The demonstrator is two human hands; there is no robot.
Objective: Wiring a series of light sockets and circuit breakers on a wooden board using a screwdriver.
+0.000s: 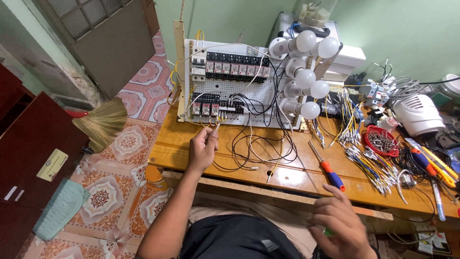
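A red bowl [382,141] of small metal parts is seen on the worktop [287,175]. A white wire [216,127] is pinched in the left hand [202,147] below the panel [230,86]. The right hand [341,225], blurred, is half-curled; its grip cannot be told.

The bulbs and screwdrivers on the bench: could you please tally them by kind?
White bulbs: 6
Screwdrivers: 3, one with a red and blue handle, two orange-handled at the right edge
Total: 9
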